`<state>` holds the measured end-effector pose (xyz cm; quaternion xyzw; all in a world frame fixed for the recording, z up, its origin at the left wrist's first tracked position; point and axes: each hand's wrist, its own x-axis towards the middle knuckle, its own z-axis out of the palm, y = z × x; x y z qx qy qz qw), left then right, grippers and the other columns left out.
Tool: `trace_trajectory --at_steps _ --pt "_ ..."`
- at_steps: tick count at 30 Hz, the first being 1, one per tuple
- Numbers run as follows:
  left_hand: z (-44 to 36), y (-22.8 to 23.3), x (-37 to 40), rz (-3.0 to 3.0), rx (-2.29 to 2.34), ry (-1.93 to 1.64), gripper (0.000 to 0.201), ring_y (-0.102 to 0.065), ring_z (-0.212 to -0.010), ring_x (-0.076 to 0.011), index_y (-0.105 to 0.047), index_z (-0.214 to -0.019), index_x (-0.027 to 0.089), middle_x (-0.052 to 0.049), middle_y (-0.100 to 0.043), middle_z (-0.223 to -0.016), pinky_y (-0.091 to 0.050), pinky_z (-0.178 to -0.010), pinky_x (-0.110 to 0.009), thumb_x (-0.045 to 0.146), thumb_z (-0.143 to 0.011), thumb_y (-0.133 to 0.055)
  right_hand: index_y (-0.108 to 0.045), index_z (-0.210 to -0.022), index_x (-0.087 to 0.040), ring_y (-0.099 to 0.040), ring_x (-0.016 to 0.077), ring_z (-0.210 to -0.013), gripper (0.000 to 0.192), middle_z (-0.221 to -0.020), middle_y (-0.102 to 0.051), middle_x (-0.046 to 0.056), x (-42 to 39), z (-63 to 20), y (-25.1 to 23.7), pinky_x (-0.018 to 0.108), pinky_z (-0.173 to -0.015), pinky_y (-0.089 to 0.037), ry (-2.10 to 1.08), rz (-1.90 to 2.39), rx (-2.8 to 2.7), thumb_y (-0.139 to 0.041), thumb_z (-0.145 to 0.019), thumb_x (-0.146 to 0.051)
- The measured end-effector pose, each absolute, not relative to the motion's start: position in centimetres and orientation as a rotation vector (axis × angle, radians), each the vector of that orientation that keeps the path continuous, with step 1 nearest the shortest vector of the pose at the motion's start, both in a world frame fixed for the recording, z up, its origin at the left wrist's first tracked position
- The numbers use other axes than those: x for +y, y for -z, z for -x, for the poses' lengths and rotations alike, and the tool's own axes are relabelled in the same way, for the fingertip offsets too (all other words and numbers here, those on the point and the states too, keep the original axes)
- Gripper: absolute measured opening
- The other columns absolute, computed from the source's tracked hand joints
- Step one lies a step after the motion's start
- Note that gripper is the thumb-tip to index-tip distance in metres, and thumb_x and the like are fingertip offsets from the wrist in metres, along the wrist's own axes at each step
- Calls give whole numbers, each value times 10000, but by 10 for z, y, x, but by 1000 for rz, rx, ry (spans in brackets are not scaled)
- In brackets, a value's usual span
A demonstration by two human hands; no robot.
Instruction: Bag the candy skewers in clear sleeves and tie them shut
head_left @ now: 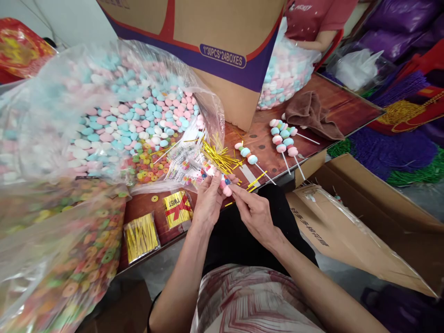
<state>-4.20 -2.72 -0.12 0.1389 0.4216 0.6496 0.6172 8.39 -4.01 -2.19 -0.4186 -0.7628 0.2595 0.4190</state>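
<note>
Both of my hands are closed around a marshmallow skewer point(226, 188) with pink and white pieces, which seems to sit in a clear printed wrapper. My left hand point(211, 196) grips it along its length. At its lower end, the fingers of my right hand point(255, 208) are pinched; its stick is hidden there. Just beyond my hands lie printed clear wrappers point(182, 162) and loose gold twist ties point(222, 157). A finished-looking skewer point(245, 152) with a white stick lies close by, and several more skewers point(285, 134) rest farther right on the table.
A big clear bag of marshmallows point(114, 125) lies at left, beside a bag of gummy rings point(86, 259). Packs of twist ties point(141, 236) lie near the table edge. A tall carton point(222, 27) stands behind; an open carton point(347, 226) is right. Another person point(319, 23) sits opposite.
</note>
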Motion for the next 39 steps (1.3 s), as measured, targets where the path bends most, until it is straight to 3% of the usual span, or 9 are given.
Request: trace_trajectory --at_steps 5,8,11,14,17,24,30,34,39 --pt "39 4 -27 -300 931 -1462 308 -722 -810 -212 -598 -779 174 -2 -636 -602 -565 -771 -317 414 -746 -788 -623 -1284 -216 -721 190 -979 351 -1198 -718 84 -45 -75 24 314 -882 -564 -707 1067 -1827 -448 -982 -178" --pt "40 4 -26 -227 935 -1464 307 -726 -825 -216 -583 -785 173 -37 -699 -729 -569 -766 -326 408 -760 -779 -607 -1209 -191 -692 152 -744 269 -932 -747 62 -49 -75 21 278 -715 -555 -821 1108 -1675 -508 -964 -239" --pt "44 0 -23 -169 926 -1514 306 -725 -808 -196 -553 -779 179 -34 -703 -774 -566 -764 -311 399 -779 -766 -603 -981 -183 -514 96 -503 137 -595 -595 -41 -49 -80 11 220 -522 -423 -1136 1165 -1566 -542 -949 -301" --pt "47 -5 -22 -136 927 -1505 307 -720 -779 -190 -565 -846 192 -4 -661 -716 -563 -751 -310 435 -793 -745 -570 -762 -175 -377 67 -434 259 -480 -484 -66 -47 -83 3 206 -466 -306 -1546 1119 -1487 -527 -951 -347" --pt "48 -9 -21 -171 914 -1460 322 -701 -731 -163 -571 -831 184 27 -603 -655 -557 -753 -291 431 -770 -766 -567 -760 -174 -301 58 -418 268 -458 -412 -85 -46 -81 2 206 -445 -241 -1654 1101 -1361 -536 -939 -372" --pt "41 -1 -26 -248 817 -1337 322 -699 -744 -166 -541 -645 158 41 -540 -576 -546 -814 -288 324 -729 -803 -607 -813 -172 -403 75 -529 192 -622 -489 -40 -51 -68 18 207 -547 -378 -1147 1090 -1613 -528 -937 -295" --pt "49 -3 -33 -301 765 -1233 281 -706 -892 -222 -665 -874 142 -52 -696 -804 -548 -862 -344 397 -791 -749 -638 -915 -167 -600 106 -631 176 -770 -679 36 -41 -70 17 212 -655 -471 -692 1054 -1843 -476 -966 -212" --pt "65 -10 -24 -270 870 -1370 366 -709 -913 -223 -653 -949 165 -83 -719 -928 -556 -836 -339 505 -819 -694 -656 -968 -137 -570 116 -557 166 -665 -667 32 -36 -78 19 237 -616 -447 -340 1005 -2005 -494 -963 -177" --pt "71 -10 -6 -198 976 -1524 321 -706 -766 -171 -608 -814 165 -17 -678 -785 -561 -755 -297 468 -813 -714 -657 -950 -151 -558 106 -524 160 -627 -661 9 -39 -79 25 240 -587 -421 -257 946 -2103 -500 -968 -181"
